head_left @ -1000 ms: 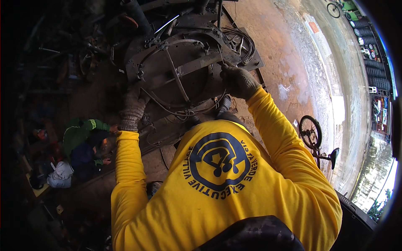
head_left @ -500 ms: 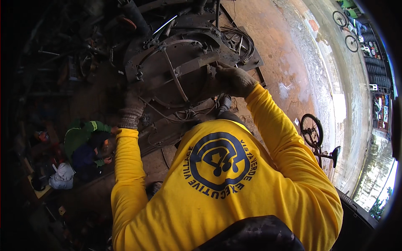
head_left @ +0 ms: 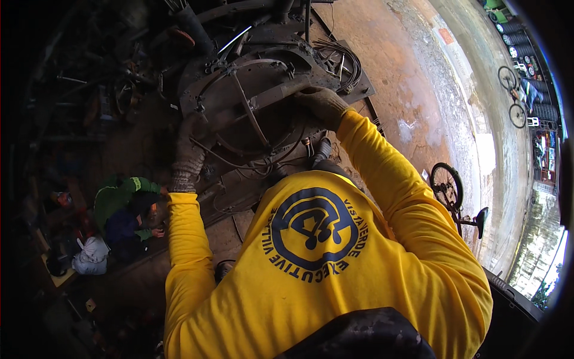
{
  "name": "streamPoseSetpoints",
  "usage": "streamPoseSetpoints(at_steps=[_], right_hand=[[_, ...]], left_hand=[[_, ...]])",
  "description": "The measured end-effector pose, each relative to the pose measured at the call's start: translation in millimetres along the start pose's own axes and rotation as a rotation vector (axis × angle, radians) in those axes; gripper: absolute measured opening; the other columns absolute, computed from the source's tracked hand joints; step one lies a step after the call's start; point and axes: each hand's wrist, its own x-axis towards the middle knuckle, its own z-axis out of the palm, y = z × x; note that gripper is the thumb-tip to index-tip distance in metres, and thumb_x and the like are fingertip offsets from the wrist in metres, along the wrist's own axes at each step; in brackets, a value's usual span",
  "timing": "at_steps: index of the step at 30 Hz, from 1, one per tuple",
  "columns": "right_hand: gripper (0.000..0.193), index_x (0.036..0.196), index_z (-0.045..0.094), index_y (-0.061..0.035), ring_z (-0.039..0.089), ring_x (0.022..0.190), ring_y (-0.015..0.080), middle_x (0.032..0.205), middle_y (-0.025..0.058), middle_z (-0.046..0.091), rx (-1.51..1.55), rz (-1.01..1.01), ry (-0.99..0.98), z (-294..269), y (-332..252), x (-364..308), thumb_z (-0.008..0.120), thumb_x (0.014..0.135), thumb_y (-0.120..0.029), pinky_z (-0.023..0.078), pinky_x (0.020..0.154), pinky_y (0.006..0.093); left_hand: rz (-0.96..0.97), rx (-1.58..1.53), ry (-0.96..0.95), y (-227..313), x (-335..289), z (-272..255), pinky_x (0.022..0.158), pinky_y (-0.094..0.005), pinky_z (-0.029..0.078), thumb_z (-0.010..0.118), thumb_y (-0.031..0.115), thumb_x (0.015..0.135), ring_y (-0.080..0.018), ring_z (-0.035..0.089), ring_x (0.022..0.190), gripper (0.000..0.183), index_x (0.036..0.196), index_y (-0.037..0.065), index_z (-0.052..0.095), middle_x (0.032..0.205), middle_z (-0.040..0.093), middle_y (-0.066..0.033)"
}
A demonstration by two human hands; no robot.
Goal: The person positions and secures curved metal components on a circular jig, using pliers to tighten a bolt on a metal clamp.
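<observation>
A broad grey road (head_left: pixel 517 149) curves along the right side, bordering the reddish-brown bare ground (head_left: pixel 388 66). At the top, a cluttered mass of dark steel plates and tubes (head_left: pixel 197 36) fills the space ahead of the person, who wears a bright yellow long-sleeved shirt (head_left: pixel 269 293) with a round navy emblem. At the lower left, a co-worker in a green top with dark blue clothing (head_left: pixel 122 200) bends low in shadow. A dark bicycle with a black saddle (head_left: pixel 448 191) stands near the person's right elbow; a second, thin-framed bicycle (head_left: pixel 507 78) is farther off, on the road.

Directly between the hands lies a round dark metal ring frame (head_left: pixel 261 62), crossed by a flat brown metal bar (head_left: pixel 272 94) and a narrow curved metal strip (head_left: pixel 248 107). Beyond the bar's right end rests a loose coil of dark wire (head_left: pixel 357 72).

The right hand (head_left: pixel 326 105), in a brown knit glove, has its fingers against the bar's right end (how tightly they close, I cannot tell). The left hand (head_left: pixel 191 149), gloved likewise, is at the bar's left end; shadow hides whether it grips.
</observation>
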Motion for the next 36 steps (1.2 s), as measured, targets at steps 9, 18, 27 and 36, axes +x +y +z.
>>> streamPoseSetpoints(at_steps=[9,18,27,36], right_hand=[[0.028,0.115,0.063,0.0020,0.066,0.089,0.0153,0.103,0.0077,0.068,0.209,-0.062,-0.044,12.6,-7.3,-8.0,0.064,0.094,-0.015,0.054,0.080,0.0259],[0.029,0.117,0.062,0.0054,0.064,0.099,0.0159,0.112,0.0098,0.066,-0.127,-0.097,-0.010,22.4,-17.7,-3.7,0.058,0.095,-0.013,0.051,0.090,0.0277],[0.035,0.120,0.065,0.0012,0.063,0.098,0.0133,0.112,0.0068,0.068,-0.205,-0.103,-0.077,6.8,-11.7,7.8,0.063,0.093,-0.021,0.049,0.087,0.0260],[0.026,0.115,0.064,-0.0021,0.059,0.073,0.0087,0.093,0.0015,0.065,-0.163,-0.029,-0.080,-9.4,-16.1,6.6,0.056,0.097,-0.020,0.047,0.060,0.0228]], left_hand=[[-0.269,-0.864,0.220,42.0,-34.3,19.5,0.096,-0.0305,0.048,0.065,0.004,0.087,-0.0192,0.057,0.117,0.056,0.139,0.004,0.044,0.130,0.056,-0.0107],[-0.424,-0.809,0.537,43.2,-34.7,26.8,0.084,-0.0287,0.054,0.072,0.012,0.087,-0.0160,0.065,0.097,0.033,0.119,0.009,0.063,0.110,0.067,-0.0039],[-0.418,-0.785,0.490,27.9,-24.5,16.5,0.078,-0.0334,0.058,0.076,0.019,0.085,-0.0165,0.065,0.097,0.036,0.118,0.013,0.063,0.112,0.065,-0.0041],[-0.396,-0.760,0.471,31.7,-24.7,17.7,0.089,-0.0332,0.055,0.075,0.021,0.086,-0.0209,0.063,0.104,0.035,0.117,0.008,0.064,0.116,0.064,-0.0074]])
